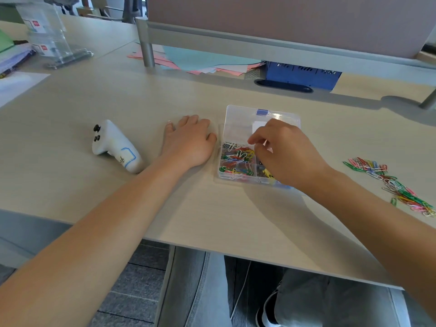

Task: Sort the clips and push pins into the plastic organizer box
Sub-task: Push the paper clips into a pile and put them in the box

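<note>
Pale wooden desk [236, 220], grey partition [283, 22]

This is an office. A long pale wood-grain worktop [118, 95] runs under a fabric-covered partition screen [283, 20] on a grey metal rail and post [147, 43], the usual divider between desks. Sheets of pink and blue paper [200, 60] lie beneath it, beside a cable grommet [284, 86] cut into the surface. A clear acrylic sign holder [50, 36] stands far left. Grey carpet tiles [139, 291] cover the floor.
</note>
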Motion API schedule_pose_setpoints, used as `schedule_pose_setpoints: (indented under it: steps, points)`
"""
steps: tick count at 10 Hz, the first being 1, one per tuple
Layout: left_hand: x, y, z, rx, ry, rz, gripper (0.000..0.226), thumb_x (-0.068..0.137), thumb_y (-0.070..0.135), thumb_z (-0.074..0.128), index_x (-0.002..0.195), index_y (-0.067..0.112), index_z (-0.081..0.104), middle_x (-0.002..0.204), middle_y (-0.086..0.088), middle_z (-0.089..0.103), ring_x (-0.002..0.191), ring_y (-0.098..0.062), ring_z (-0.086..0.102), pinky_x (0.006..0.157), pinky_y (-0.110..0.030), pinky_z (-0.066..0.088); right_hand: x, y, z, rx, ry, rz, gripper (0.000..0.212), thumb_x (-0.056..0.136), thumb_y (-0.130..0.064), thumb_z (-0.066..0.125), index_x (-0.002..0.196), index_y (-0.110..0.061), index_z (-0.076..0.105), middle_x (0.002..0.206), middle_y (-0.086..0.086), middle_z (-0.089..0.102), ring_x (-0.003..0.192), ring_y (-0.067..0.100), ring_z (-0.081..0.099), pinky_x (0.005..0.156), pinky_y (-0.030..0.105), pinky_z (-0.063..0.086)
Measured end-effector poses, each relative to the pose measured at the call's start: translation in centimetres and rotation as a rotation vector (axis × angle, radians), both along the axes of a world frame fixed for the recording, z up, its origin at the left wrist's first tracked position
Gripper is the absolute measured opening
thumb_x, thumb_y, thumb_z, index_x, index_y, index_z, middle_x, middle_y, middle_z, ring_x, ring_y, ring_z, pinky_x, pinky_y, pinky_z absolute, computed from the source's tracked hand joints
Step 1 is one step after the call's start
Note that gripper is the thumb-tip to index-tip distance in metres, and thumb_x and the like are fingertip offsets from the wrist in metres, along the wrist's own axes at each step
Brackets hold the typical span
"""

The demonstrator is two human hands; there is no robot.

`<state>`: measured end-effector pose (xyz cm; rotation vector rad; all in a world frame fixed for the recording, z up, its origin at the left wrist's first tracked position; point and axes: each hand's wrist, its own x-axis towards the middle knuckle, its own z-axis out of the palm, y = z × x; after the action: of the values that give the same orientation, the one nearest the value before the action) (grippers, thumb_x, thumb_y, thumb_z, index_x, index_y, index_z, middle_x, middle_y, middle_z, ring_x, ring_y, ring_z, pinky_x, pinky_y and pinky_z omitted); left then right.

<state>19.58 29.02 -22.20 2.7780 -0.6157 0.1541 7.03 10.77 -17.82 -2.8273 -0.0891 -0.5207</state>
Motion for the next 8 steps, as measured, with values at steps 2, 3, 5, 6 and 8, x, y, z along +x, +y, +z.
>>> schedule_pose_setpoints:
  steps: [2, 3, 5, 6, 8]
  points:
    - [0.0, -0.1, 0.0, -0.003, 0.004, 0.002, 0.049, 0.101, 0.041, 0.035, 0.147, 0.025, 0.042, 0.158, -0.004, 0.035, 0.149, -0.023, 0.023, 0.12, -0.057, 0.012, -0.7, -0.1, -0.6, 0.05, -0.047, -0.055, 0.014, 0.091, -0.016, 0.061, 0.093, -0.02, 0.074, 0.089, -0.005, 0.063, 0.074, 0.009, 0.051, 0.071, 0.029, 0.048]
    - [-0.1, -0.1, 0.1, -0.005, 0.008, 0.005, 0.05, 0.101, 0.041, 0.034, 0.147, 0.025, 0.042, 0.158, -0.004, 0.035, 0.149, -0.023, 0.023, 0.12, -0.056, 0.011, -0.8, 0.1, -0.5, 0.078, -0.026, -0.05, 0.013, 0.09, -0.016, 0.063, 0.091, -0.023, 0.074, 0.088, -0.007, 0.063, 0.068, 0.004, 0.05, 0.068, 0.025, 0.044]
    - [0.0, -0.1, 0.1, 0.001, 0.01, 0.006, 0.049, 0.101, 0.041, 0.034, 0.147, 0.025, 0.042, 0.159, -0.004, 0.034, 0.149, -0.023, 0.023, 0.12, -0.056, 0.011, -1.2, 0.4, -0.5, 0.117, 0.0, -0.037, 0.01, 0.088, -0.018, 0.066, 0.09, -0.024, 0.074, 0.086, -0.01, 0.062, 0.069, -0.001, 0.052, 0.066, 0.026, 0.045]
    - [0.0, 0.0, 0.1, 0.0, 0.01, 0.006, 0.05, 0.101, 0.041, 0.034, 0.147, 0.025, 0.042, 0.159, -0.004, 0.034, 0.15, -0.024, 0.022, 0.12, -0.056, 0.011, -1.1, 0.5, -0.3, 0.121, 0.009, -0.041, 0.013, 0.086, -0.016, 0.066, 0.09, -0.025, 0.074, 0.086, -0.011, 0.061, 0.071, 0.001, 0.053, 0.068, 0.026, 0.047]
    - [-0.2, 0.0, 0.2, 0.004, 0.009, 0.007, 0.047, 0.101, 0.039, 0.034, 0.144, 0.024, 0.045, 0.156, -0.004, 0.037, 0.148, -0.024, 0.024, 0.12, -0.056, 0.011, -1.2, 1.0, -0.1, 0.082, 0.043, -0.028, 0.018, 0.087, -0.018, 0.06, 0.086, -0.025, 0.077, 0.084, -0.007, 0.063, 0.073, 0.012, 0.057, 0.069, 0.036, 0.054]
